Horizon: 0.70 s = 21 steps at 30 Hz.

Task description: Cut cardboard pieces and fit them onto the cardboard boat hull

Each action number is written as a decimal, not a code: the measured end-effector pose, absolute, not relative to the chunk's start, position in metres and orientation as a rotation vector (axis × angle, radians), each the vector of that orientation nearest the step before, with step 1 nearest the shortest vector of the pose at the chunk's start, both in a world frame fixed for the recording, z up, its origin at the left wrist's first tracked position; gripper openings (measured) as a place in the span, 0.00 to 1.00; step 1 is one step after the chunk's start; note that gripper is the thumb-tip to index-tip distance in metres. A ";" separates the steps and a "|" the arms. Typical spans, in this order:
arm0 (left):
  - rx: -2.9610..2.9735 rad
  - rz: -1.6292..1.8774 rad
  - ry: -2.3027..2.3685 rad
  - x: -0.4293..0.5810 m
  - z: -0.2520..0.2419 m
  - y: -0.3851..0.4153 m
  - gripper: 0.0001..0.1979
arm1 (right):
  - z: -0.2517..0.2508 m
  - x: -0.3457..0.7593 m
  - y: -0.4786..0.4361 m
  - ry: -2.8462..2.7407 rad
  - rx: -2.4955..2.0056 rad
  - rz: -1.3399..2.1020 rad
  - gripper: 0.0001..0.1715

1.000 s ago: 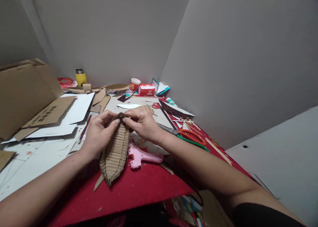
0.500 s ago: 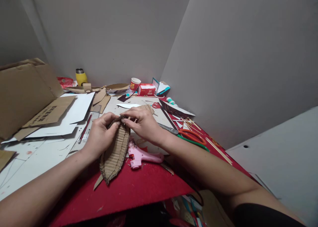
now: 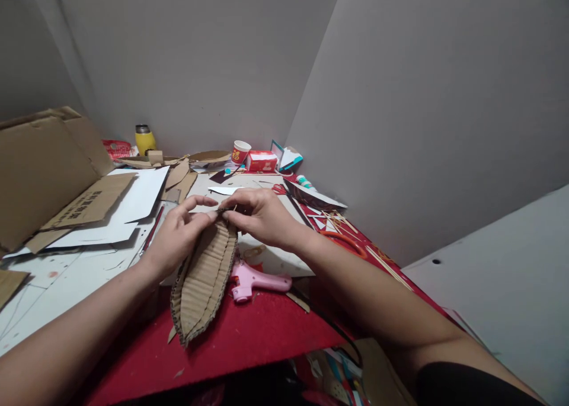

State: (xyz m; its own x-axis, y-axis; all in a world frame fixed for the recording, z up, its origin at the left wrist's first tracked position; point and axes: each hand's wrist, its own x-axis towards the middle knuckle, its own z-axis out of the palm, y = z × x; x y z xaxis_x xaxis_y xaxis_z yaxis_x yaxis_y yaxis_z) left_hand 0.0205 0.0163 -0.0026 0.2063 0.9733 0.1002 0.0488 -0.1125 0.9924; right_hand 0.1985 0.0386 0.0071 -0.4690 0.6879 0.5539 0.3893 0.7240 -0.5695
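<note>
A leaf-shaped piece of corrugated cardboard (image 3: 204, 281) with a raised rim hangs point-down over the red table edge. My left hand (image 3: 180, 231) pinches its upper end from the left, thumb near the rim. From the right, my right hand (image 3: 260, 216) grips the same end between thumb and fingers, and the fingertips of both hands nearly meet there. Just right of the cardboard piece, a pink glue gun (image 3: 258, 280) lies on the red cloth (image 3: 267, 335).
Orange-handled scissors (image 3: 344, 240) lie partly behind my right forearm, near thin wooden sticks (image 3: 389, 267). A big cardboard box (image 3: 44, 163) and white sheets (image 3: 151, 186) are at left. Behind stand a yellow bottle (image 3: 144, 140), a paper cup (image 3: 240, 152) and a red box (image 3: 261, 160).
The cardboard piece has swung slightly left and lower, showing more of its inner face. My left hand has shifted a little left, its fingers straighter. My right hand has moved slightly right.
</note>
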 end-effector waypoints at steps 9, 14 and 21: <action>0.735 0.560 0.664 0.025 -0.014 0.015 0.29 | 0.008 0.203 0.041 -2.081 -0.777 0.556 0.07; 0.732 0.640 0.723 0.029 -0.012 0.013 0.26 | 0.006 0.201 0.042 -2.033 -0.824 0.667 0.07; 0.703 0.768 0.826 0.030 -0.013 0.011 0.17 | 0.007 0.198 0.039 -1.953 -0.887 0.909 0.12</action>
